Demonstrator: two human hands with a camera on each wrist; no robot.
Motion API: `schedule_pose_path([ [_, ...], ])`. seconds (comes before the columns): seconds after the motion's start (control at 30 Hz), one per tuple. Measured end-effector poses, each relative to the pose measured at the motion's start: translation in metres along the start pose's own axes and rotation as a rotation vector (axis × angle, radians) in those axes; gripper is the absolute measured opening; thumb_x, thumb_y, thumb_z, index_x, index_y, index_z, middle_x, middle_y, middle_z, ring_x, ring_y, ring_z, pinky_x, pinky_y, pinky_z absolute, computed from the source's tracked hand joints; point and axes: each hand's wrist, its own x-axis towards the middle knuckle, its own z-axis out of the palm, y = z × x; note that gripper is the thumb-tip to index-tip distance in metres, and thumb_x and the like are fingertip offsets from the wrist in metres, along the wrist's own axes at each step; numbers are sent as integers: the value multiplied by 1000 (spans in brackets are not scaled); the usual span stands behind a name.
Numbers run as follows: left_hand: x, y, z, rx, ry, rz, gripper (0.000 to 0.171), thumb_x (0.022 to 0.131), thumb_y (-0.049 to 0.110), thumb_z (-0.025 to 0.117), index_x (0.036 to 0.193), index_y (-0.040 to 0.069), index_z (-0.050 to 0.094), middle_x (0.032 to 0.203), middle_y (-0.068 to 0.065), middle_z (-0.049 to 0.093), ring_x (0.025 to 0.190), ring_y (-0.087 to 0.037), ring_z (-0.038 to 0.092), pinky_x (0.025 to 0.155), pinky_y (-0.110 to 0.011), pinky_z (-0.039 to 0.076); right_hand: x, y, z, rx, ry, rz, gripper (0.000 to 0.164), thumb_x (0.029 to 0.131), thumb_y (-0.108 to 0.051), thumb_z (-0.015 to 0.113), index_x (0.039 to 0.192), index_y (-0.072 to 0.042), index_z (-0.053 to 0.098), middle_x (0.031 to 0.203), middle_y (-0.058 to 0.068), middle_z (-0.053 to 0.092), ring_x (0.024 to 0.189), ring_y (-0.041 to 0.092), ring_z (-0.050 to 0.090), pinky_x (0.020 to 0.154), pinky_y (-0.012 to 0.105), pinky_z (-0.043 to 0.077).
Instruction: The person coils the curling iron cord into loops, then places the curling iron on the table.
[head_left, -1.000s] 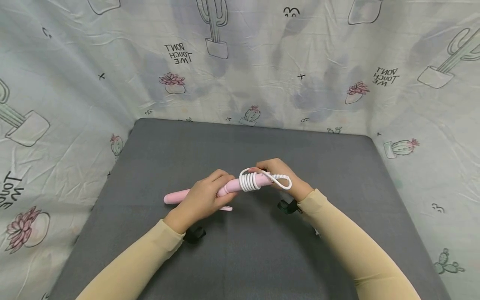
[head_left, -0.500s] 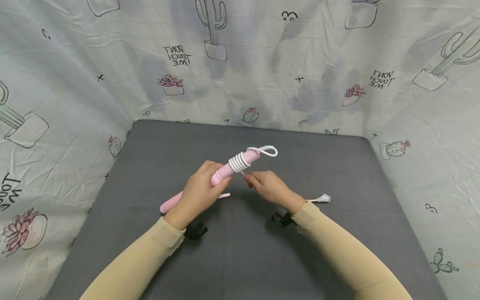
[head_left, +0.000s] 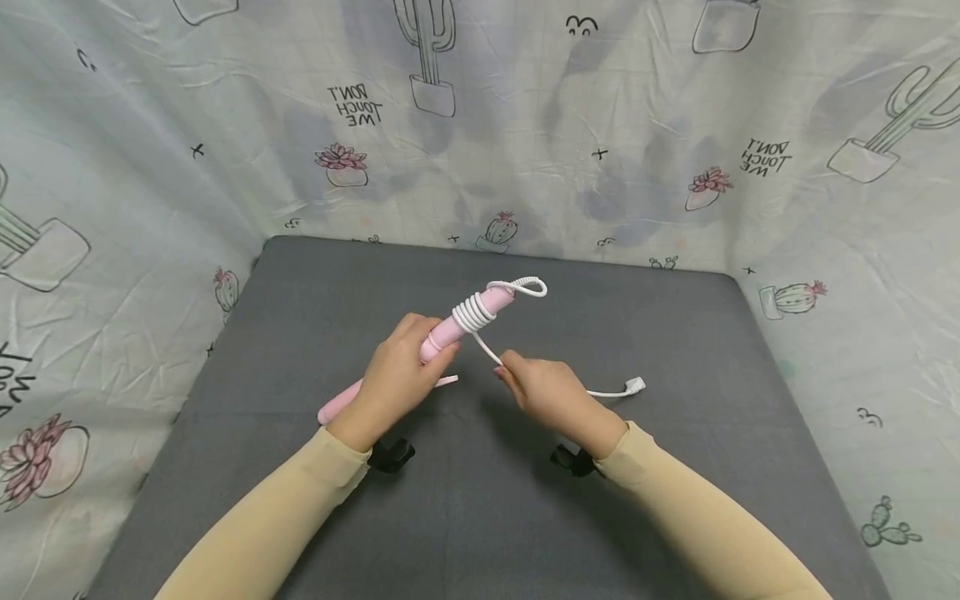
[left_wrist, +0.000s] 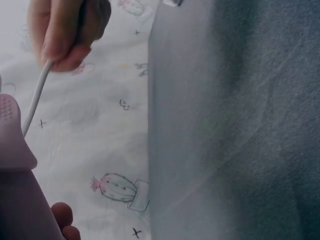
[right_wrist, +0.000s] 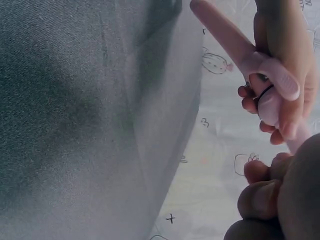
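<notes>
The stiff, light curling iron [head_left: 420, 354] is gripped mid-table by the left hand [head_left: 393, 383]; its limp cord [head_left: 487, 350] is pinched by the right hand [head_left: 547, 392].

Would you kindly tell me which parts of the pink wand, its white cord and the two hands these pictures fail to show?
- Pink plastic wand: its middle is hidden by the left hand in the head view; the left wrist view cuts it off at the edge.
- White cord: the stretch inside the right hand is hidden by curled fingers.
- White plug: too small for detail.
- Right wrist view: the right hand is blurred and cropped.
</notes>
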Motion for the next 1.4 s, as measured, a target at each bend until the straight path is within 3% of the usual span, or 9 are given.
schedule_pose_path([
  [0.27,1,-8,1,25,-66,-93,31,89,35,68,110,13,65,102,1,57,74,-16,56,64,-36,46,-12,-2,-10,-70,41,18,20,97,-27,60,83,-17,50,53,-12,31,44,7,33,41,28,29],
  [0.5,4,-14,-4,10,-31,-113,30,89,33,69,110,12,66,98,0,57,71,-18,54,62,-37,45,-20,0,-25,0,68,9,7,95,-23,63,91,-17,61,57,-14,37,48,5,34,44,26,31],
  [0.67,7,-10,-5,19,-63,-131,31,89,35,68,111,13,65,100,0,57,74,-19,55,65,-38,45,-20,-2,-31,-32,176,-120,8,92,-19,65,87,-15,61,59,-13,38,48,4,33,42,24,29],
  [0.87,6,-3,-2,126,-225,-163,36,91,37,66,117,13,64,106,-2,58,76,-20,56,67,-40,47,-11,-10,-46,-61,258,-299,5,87,-13,67,84,-12,63,61,-9,43,50,5,36,44,24,32],
  [1.13,-2,5,3,257,-386,-31,34,88,32,70,115,13,66,99,-3,59,66,-20,57,60,-41,49,8,-13,-69,-126,292,-372,17,84,-25,77,81,-13,65,66,-4,46,53,10,39,46,25,34],
  [1.4,-10,11,6,240,-567,167,29,87,30,70,113,17,67,93,6,55,65,-7,50,59,-27,45,17,2,-77,-37,287,-342,28,71,-36,85,72,-15,66,63,-8,44,52,6,39,46,22,33],
])
